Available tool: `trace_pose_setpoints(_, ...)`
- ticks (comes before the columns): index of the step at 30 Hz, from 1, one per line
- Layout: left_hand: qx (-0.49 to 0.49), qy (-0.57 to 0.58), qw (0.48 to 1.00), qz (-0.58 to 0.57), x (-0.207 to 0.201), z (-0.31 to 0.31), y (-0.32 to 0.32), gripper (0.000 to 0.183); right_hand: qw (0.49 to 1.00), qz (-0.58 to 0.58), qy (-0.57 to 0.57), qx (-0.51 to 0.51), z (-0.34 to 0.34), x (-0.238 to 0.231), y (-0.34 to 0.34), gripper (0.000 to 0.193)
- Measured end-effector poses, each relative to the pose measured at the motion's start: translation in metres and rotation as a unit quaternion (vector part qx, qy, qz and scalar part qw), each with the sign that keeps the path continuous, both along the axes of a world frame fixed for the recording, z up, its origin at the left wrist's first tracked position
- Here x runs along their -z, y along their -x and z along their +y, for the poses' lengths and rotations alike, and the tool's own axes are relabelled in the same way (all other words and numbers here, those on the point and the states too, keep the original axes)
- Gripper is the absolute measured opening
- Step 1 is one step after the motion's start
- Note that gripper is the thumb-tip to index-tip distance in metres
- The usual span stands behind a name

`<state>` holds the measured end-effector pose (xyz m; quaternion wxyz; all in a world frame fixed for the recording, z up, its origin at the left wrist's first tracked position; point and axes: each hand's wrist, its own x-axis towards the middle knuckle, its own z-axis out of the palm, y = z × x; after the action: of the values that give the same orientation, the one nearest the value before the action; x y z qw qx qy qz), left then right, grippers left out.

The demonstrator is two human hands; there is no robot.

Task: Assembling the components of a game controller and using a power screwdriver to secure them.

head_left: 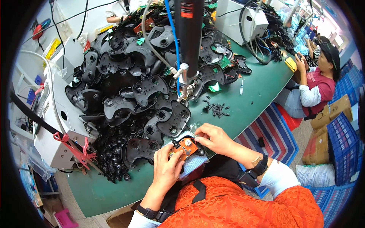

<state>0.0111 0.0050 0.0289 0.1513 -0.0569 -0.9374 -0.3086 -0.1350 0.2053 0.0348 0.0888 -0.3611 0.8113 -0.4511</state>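
An orange circuit board [186, 148] with small white and dark parts lies at the table's near edge, over a light blue pad [194, 166]. Fingers and thumb of my left hand [166, 167] grip its left side. Just beyond its upper right corner, my right hand [216, 138] has thumb and forefinger pinched together; whatever is between them is too small to make out. Dark pieces beside the board are partly covered by my fingers. Black game controller shells [140, 151] lie close by on the left, and another shell [178, 117] sits just past the board.
A large heap of controller shells [131, 89] covers the table's left and back. Black thumbstick caps [114, 155] pile up near left. A hanging black tool [188, 38] drops over the middle. Small black parts [217, 109] and a screwdriver [241, 88] lie rightward. A person [317, 79] sits at right.
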Motion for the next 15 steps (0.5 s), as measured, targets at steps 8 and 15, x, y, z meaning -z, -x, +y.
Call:
trace_pose_setpoints(8,-0.044,-0.034,0.998,0.014,0.0,-0.001,-0.003,0.066,0.999,0.009,-0.044,-0.013,0.016,-0.004,-0.014,0.038)
trace_pose_setpoints(15,-0.079,0.0,0.997,0.026,-0.001,-0.011,-0.011,0.048,1.0,0.024,-0.011,0.004,0.015,-0.014,-0.001,0.034)
